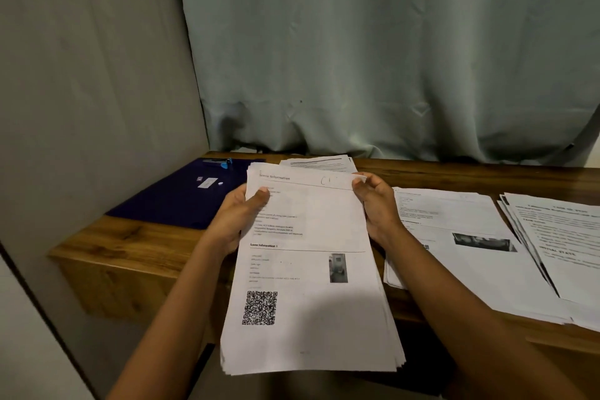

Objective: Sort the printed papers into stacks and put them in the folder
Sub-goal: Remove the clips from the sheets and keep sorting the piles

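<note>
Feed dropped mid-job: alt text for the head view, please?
The left hand and right hand grip a thick stack of printed papers by its upper sides above a wooden table. A dark blue folder lies at the table's left; a second stack and third stack lie on the right, a fourth stack behind.

Single head-worn wide-angle view, forward and down, close above the wooden desk (pixel 130 237).

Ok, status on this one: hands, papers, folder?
Left grip and right grip hold thick white printed-paper stack by its sides, over wooden table edge. Dark blue flat folder lies left. Other paper stacks behind and right; nothing blocking folder.
</note>
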Motion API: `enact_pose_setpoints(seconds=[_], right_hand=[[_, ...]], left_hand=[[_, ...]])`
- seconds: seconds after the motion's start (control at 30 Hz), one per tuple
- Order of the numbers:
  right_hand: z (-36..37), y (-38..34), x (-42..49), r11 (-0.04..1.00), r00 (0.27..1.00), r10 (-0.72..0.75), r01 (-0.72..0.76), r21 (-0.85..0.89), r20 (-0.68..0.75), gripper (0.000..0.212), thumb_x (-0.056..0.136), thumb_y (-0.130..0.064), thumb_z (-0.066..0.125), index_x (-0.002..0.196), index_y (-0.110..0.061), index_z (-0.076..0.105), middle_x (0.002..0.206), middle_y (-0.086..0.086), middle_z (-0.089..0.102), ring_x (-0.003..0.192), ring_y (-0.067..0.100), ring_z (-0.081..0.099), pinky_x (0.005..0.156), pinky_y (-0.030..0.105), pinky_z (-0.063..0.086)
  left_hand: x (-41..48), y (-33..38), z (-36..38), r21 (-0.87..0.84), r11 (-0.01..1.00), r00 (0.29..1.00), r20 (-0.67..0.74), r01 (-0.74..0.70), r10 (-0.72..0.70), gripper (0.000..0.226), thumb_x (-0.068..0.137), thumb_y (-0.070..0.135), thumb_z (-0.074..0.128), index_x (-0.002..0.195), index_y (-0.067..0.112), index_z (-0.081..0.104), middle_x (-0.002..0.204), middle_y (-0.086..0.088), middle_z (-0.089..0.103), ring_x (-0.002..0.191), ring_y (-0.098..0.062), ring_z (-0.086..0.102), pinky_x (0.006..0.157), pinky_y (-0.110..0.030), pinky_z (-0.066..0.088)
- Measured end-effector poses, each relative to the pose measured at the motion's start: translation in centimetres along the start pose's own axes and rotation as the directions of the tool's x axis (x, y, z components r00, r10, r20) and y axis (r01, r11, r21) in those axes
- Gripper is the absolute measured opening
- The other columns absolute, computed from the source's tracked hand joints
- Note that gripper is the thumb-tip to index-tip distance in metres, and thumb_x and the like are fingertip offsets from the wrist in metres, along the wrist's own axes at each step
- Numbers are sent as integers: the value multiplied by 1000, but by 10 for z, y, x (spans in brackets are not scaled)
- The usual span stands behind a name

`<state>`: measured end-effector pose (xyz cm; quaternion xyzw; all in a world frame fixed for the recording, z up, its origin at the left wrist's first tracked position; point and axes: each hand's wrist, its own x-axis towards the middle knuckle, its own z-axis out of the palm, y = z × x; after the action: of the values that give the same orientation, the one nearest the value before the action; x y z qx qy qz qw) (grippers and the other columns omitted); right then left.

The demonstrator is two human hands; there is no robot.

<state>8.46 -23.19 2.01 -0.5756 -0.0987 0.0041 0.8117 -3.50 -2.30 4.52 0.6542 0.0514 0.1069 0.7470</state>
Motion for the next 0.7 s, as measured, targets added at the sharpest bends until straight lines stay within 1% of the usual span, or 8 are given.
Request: enact_pose_setpoints(seconds=[0.1,0.2,0.3,0.4,0.47,0.53,0.6,0.7], right_hand=[[12,-23,-1,996,997,-68,69,-58,27,18,98,-17,50,112,-10,60,111,10,69,103,28,66,93,48,52],[31,-63,6,984,989,-123,133,-117,86,26,100,-22,46,121,-12,57,113,8,67,101,24,67,91,46,53],[50,-107,10,961,954,-254,267,-68,157,23,100,-16,42,114,-16,61,111,7,69,101,24,67,91,45,53],[62,-140,5,917,907,-391,399,-20,153,22,100,-10,40,104,-18,60,103,4,69,95,20,67,89,39,55],[65,-145,1,876,869,-476,483,-15,137,19,100,-10,42,102,-20,58,101,2,67,93,17,65,89,39,54],[63,-138,-3,848,843,-525,530,-17,117,19,100,-11,44,101,-24,57,100,-2,65,93,13,62,92,42,52],[58,-123,-7,844,839,-531,536,-13,114,19,100,-12,44,101,-26,56,101,-5,63,96,13,60,97,46,48],[49,-103,-12,870,865,-484,492,-34,134,21,101,-14,42,109,-29,55,108,-6,61,105,14,57,102,44,45]], left_hand=[[-3,21,1,-23,987,987,10,-161,161,30,95,18,55,123,8,56,112,-14,70,96,-31,70,67,-38,59],[1,50,-1,101,918,921,-24,-384,388,29,96,17,54,120,1,56,110,-15,69,95,-30,70,72,-40,58],[3,86,3,157,821,823,-66,-549,564,15,95,17,56,107,7,58,100,-6,72,87,-22,71,72,-35,57],[4,112,10,169,727,725,-83,-666,684,8,96,13,55,103,11,60,96,1,72,85,-15,69,74,-30,57],[3,118,13,159,689,685,-90,-707,723,8,96,12,55,101,14,61,96,3,72,87,-15,68,79,-32,56],[3,114,12,145,685,679,-95,-714,728,10,96,11,56,102,15,61,97,3,72,90,-17,68,82,-35,57],[2,103,11,141,709,701,-109,-691,704,12,94,12,59,104,17,61,99,3,72,91,-16,69,81,-35,57],[-2,85,8,117,770,761,-119,-627,638,19,90,15,63,109,17,59,106,-2,69,92,-17,69,75,-31,57]])
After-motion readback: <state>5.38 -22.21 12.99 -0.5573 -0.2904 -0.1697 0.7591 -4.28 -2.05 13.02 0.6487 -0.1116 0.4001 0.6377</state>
